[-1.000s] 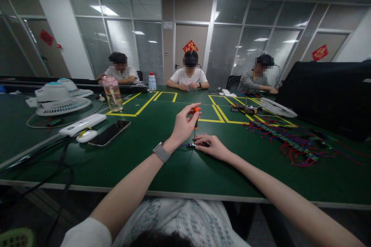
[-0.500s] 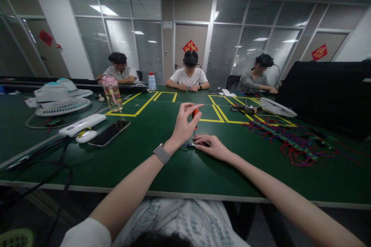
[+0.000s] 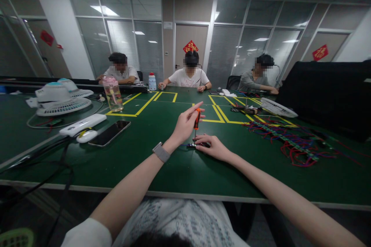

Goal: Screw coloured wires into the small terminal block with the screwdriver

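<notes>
In the head view, a screwdriver (image 3: 197, 120) with a ribbed-looking orange-and-black handle and thin metal shaft stands nearly upright on a small dark part (image 3: 190, 145) on the smooth green table (image 3: 174, 173). The left hand (image 3: 185, 124) has its fingers outstretched along the handle; its grip I cannot tell. The right hand (image 3: 215, 148) rests half-curled beside the shaft, fingertips at the part, partly hiding it. Left of the screwdriver lies a glossy smartphone (image 3: 110, 133); right, tangled red-and-blue wires (image 3: 297, 147).

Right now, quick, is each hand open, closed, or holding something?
Left hand: loosely holding the screwdriver.
Right hand: holding a small part against the table.
</notes>
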Tool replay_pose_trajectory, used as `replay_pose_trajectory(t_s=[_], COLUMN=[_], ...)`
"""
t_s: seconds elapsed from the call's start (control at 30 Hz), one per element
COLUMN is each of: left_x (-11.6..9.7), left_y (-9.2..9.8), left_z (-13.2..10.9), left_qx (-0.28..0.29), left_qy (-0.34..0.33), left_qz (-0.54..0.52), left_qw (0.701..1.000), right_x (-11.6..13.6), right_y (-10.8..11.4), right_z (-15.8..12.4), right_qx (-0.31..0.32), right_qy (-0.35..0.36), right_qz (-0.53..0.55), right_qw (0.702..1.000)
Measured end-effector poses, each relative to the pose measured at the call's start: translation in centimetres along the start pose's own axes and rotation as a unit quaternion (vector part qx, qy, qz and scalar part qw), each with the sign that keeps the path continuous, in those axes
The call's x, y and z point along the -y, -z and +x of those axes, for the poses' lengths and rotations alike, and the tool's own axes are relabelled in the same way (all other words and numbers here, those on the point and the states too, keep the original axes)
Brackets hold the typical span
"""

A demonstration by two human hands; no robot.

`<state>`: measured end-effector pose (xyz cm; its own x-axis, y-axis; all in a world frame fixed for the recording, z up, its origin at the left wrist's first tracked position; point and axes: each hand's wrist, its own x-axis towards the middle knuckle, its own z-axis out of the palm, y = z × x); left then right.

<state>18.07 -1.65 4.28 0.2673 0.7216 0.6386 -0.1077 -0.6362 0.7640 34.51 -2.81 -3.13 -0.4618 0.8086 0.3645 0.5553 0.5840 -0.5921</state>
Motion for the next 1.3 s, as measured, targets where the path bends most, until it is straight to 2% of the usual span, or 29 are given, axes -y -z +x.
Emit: replay_pose_trajectory(t_s=[0.07,0.17,0.23,0.47,0.6,0.8,1.0,1.2,1.3], left_x=[0.05,-0.10,-0.24,-0.08,-0.02,0.22,-0.25,-0.20,-0.09], left_y=[-0.05,0.00,0.08,0.22,0.28,0.30,0.21,0.05,0.14], left_z=[0.01,-0.18,-0.31,-0.15,-0.10,0.05,-0.34,-0.24,-0.20], left_qx=[-0.006,-0.045,-0.061,-0.075,-0.099,-0.064,-0.074,-0.034,-0.041], left_qy=[-0.002,-0.058,-0.072,-0.078,-0.092,-0.054,-0.085,-0.050,-0.061], left_qz=[0.007,0.115,0.162,0.087,0.138,0.081,0.169,0.070,0.090], left_qw=[1.000,0.991,0.982,0.990,0.981,0.993,0.979,0.996,0.993], right_x=[-0.02,-0.12,-0.17,-0.01,-0.01,-0.11,-0.12,-0.32,-0.33], right_y=[-0.01,-0.04,-0.05,0.03,0.02,-0.03,-0.07,-0.15,-0.14], right_z=[-0.01,-0.01,-0.01,-0.01,-0.02,-0.01,-0.02,0.00,0.00], right_qx=[0.000,-0.001,-0.002,0.000,-0.001,-0.001,-0.005,-0.006,-0.005], right_qy=[0.000,0.005,0.008,0.004,0.005,0.005,0.008,0.009,0.007], right_qz=[0.000,-0.001,-0.004,-0.005,-0.002,0.001,0.004,-0.003,-0.002], right_qw=[1.000,1.000,1.000,1.000,1.000,1.000,1.000,1.000,1.000])
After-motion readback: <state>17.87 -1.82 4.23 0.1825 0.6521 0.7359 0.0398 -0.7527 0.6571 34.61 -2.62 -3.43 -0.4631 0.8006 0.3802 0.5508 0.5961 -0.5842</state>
